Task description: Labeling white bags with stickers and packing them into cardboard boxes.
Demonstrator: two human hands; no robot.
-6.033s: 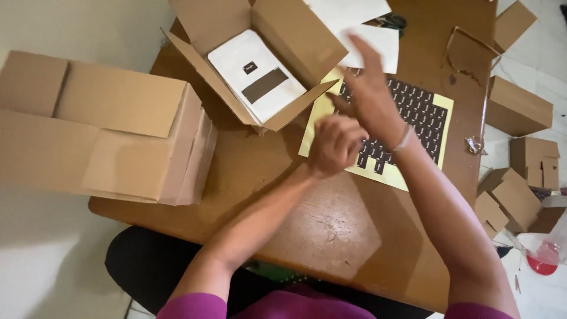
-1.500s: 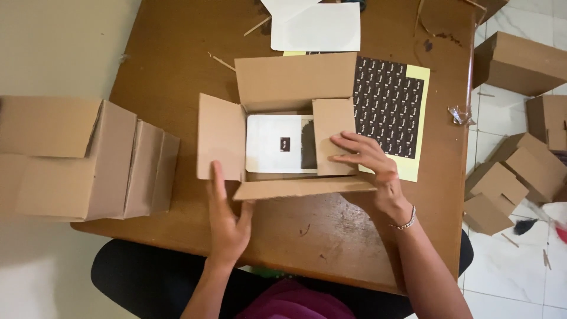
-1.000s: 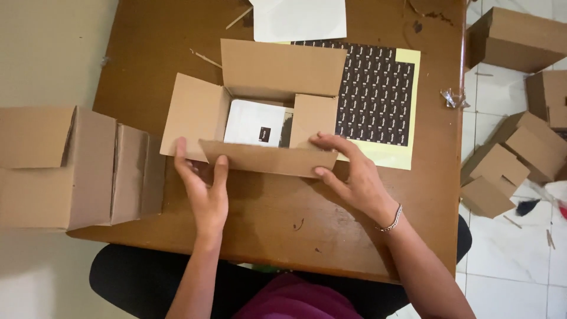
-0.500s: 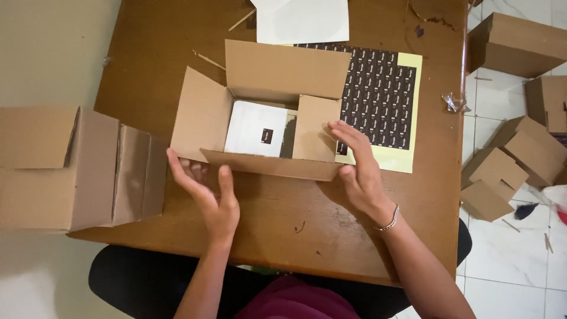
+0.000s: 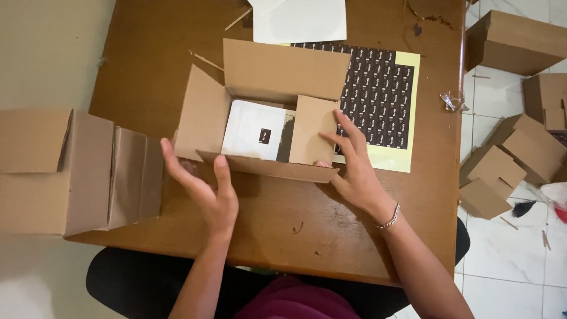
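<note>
We count two hands: the left hand (image 5: 207,192) and the right hand (image 5: 353,171). One open cardboard box (image 5: 260,88) sits mid-worktop (image 5: 147,71), with one white packet (image 5: 254,130) inside it. One sheet of dark stickers (image 5: 381,94) and one white paper sheet (image 5: 301,20) lie toward the far edge. One large carton (image 5: 53,171) overhangs the left edge. On the floor (image 5: 514,260) past the right edge we count about five small cardboard boxes (image 5: 511,41).
</note>
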